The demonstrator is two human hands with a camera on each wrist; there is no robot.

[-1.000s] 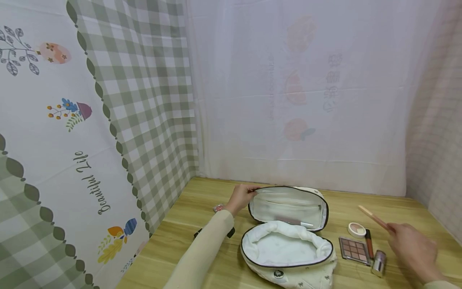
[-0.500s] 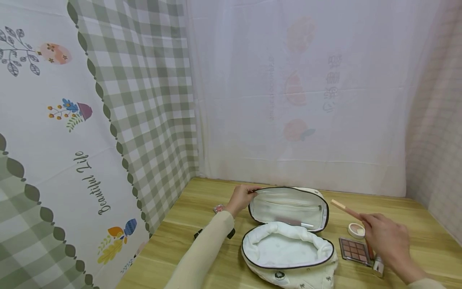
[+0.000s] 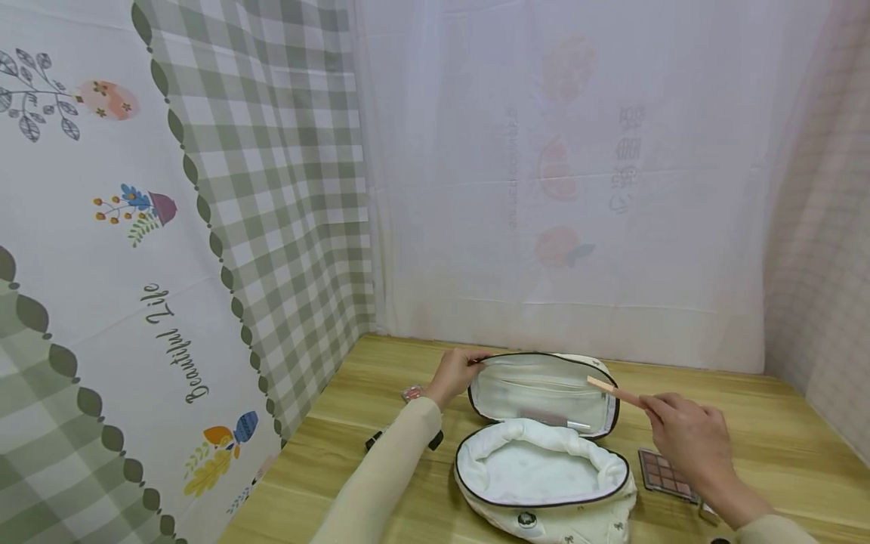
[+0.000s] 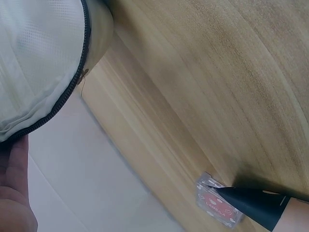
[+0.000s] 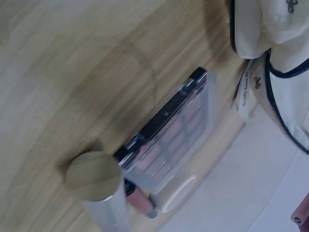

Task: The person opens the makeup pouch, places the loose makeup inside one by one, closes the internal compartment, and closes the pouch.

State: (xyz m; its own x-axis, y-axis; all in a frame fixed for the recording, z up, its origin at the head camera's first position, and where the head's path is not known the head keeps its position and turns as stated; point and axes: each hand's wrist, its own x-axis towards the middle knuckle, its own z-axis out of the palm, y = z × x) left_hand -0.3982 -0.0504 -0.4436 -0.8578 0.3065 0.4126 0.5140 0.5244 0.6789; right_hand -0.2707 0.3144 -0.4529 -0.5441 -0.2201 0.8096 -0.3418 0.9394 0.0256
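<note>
Seemingly light and stiff, a slim stick (image 3: 620, 391) is gripped toward its near end by the right hand (image 3: 693, 434), its tip seen across the right edge of the lid (image 3: 526, 370). Between the hands, the bag (image 3: 578, 519) sits open on the worktop (image 3: 775, 400); likely soft and floppy, it is best steadied by the zip-edged rim (image 4: 62, 100), where the lid is held by the left hand (image 3: 454, 374).

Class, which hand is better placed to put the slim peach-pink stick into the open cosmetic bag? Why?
Probably the right hand: it holds the slim peach-pink stick near the open lid; the left hand grips the lid's edge.
</note>
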